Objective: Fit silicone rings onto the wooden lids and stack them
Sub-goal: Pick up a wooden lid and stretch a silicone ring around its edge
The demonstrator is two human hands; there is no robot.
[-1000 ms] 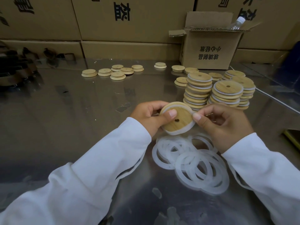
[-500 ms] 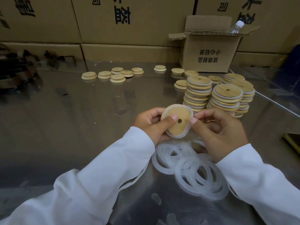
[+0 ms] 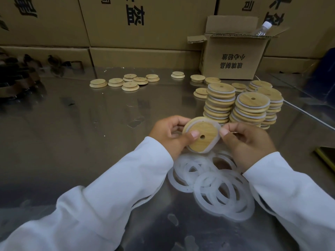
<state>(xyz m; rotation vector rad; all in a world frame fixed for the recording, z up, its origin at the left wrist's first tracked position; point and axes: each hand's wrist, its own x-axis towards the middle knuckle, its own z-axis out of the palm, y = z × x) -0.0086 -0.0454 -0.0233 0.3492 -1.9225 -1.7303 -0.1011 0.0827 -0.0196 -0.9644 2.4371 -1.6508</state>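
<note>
A round wooden lid [image 3: 203,140] with a small centre hole is held up over the steel table, tilted toward me. My left hand [image 3: 170,134] grips its left edge, thumb pressed on the face. A translucent silicone ring [image 3: 215,134] wraps the lid's right rim, and my right hand [image 3: 248,142] pinches that ring at the rim. Below my hands lies a loose pile of silicone rings [image 3: 213,187]. Behind the lid stand stacks of ringed lids [image 3: 220,104], [image 3: 251,111].
Bare wooden lids [image 3: 129,81] lie scattered along the far side of the reflective table [image 3: 90,133]. An open cardboard box [image 3: 233,57] with a plastic bottle [image 3: 262,29] stands at the back right, in front of a wall of large cartons. Dark objects [image 3: 16,77] sit far left.
The lid has turned in my hands, and the ring's loose part now sits at the right rim. The camera has shifted slightly, so everything appears lower in view.
</note>
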